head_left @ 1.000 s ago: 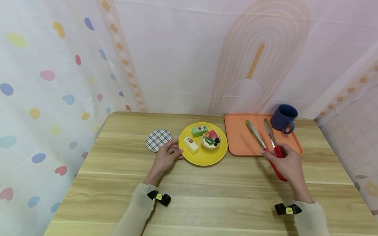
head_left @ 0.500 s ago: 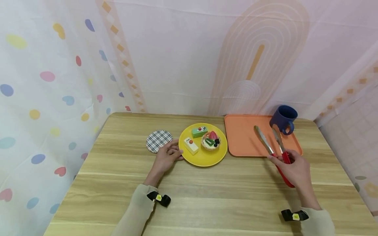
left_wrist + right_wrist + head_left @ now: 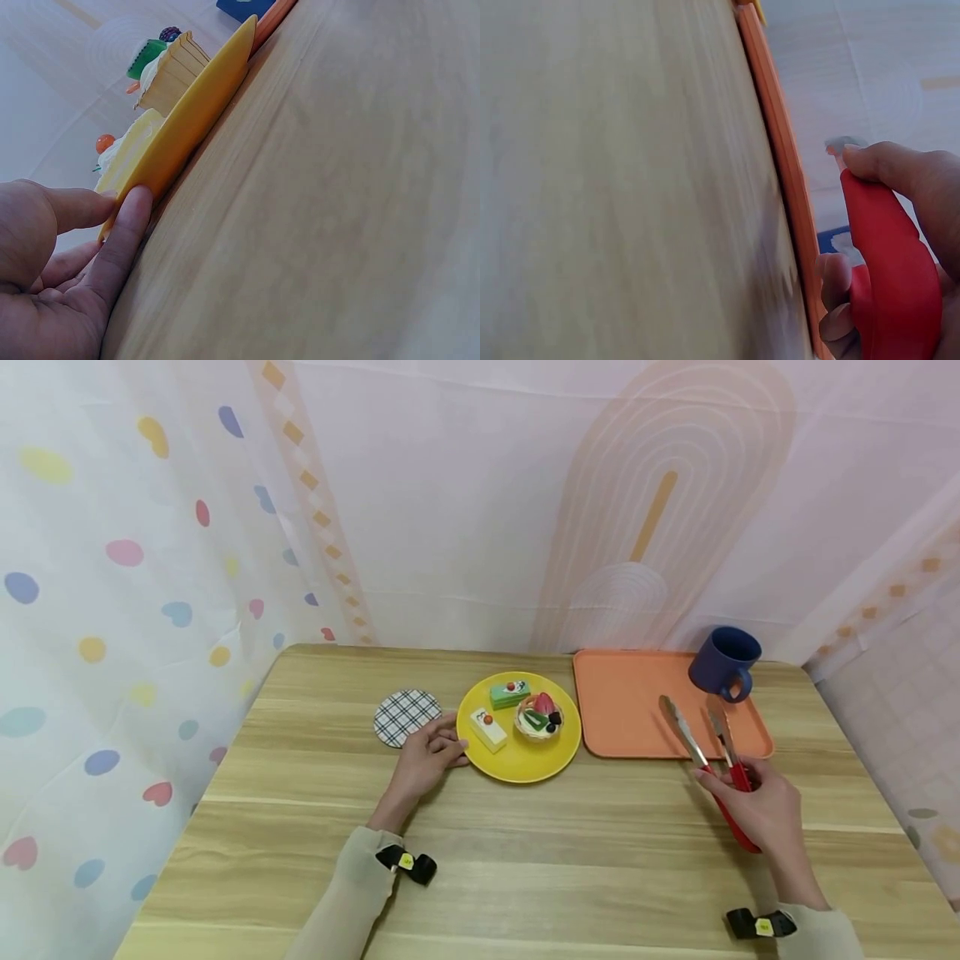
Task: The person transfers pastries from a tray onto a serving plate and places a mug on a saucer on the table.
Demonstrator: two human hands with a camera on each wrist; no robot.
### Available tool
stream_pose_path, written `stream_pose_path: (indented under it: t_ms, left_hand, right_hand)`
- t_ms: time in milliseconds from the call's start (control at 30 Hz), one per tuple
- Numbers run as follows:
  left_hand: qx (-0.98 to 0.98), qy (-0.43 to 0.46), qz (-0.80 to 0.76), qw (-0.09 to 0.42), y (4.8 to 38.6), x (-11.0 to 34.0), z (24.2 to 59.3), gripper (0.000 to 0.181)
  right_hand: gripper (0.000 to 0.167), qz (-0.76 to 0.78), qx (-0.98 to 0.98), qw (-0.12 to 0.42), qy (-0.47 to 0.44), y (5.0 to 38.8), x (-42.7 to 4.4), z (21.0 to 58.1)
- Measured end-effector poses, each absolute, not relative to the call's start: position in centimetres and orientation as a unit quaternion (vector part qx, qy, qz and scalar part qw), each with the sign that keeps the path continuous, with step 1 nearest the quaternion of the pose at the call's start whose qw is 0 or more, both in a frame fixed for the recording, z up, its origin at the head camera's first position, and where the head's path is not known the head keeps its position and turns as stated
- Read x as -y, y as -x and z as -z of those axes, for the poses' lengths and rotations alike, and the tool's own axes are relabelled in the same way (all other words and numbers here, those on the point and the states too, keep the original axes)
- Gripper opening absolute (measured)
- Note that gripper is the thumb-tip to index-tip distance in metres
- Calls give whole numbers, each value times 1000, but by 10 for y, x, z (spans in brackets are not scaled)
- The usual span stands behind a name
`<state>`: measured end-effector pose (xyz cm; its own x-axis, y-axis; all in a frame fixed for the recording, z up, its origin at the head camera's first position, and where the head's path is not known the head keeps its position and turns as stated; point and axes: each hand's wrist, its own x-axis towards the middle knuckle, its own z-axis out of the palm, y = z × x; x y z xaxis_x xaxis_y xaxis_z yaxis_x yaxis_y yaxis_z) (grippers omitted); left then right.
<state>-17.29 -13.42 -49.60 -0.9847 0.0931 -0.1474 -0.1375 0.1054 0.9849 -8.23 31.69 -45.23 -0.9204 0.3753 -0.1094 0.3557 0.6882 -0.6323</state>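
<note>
My left hand [image 3: 423,764] pinches the left rim of a yellow plate [image 3: 517,764] between thumb and fingers; the left wrist view shows the thumb at the rim's top side. On the plate lie a green cake slice [image 3: 509,695], a pale yellow cake slice [image 3: 489,732] and a fruit tart [image 3: 537,718]. A pair of tongs [image 3: 726,814] with red handles and metal arms is gripped in my right hand [image 3: 765,806]. The tong arms stand apart with nothing between them, their tips over the orange tray [image 3: 622,706]. In the right wrist view, a red handle [image 3: 889,262] fills much of the grip.
A dark blue mug [image 3: 723,660] stands at the tray's back right corner. Left of the plate lies a round checked coaster [image 3: 405,717], close to my left hand. A patterned curtain [image 3: 450,527] hangs behind the wooden table [image 3: 570,877].
My right hand has moved right and toward the near edge, carrying the tongs with it. The left hand and the plate have stayed put.
</note>
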Motion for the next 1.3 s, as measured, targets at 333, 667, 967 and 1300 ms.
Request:
stream_pose_path:
  t_ms: [333, 667, 967, 1300]
  left_hand:
    - [-738, 17, -668, 90, 173, 133, 496, 49]
    - [-740, 8, -668, 86, 174, 133, 498, 49]
    - [-738, 9, -669, 86, 173, 135, 498, 50]
    - [-737, 14, -670, 88, 173, 134, 497, 50]
  right_hand:
    - [84, -320, 918, 9, 234, 78, -325, 456]
    - [85, -318, 913, 5, 255, 74, -333, 458]
    - [100, -293, 923, -21, 249, 72, -338, 456]
    - [108, -248, 939, -81, 222, 72, -339, 449]
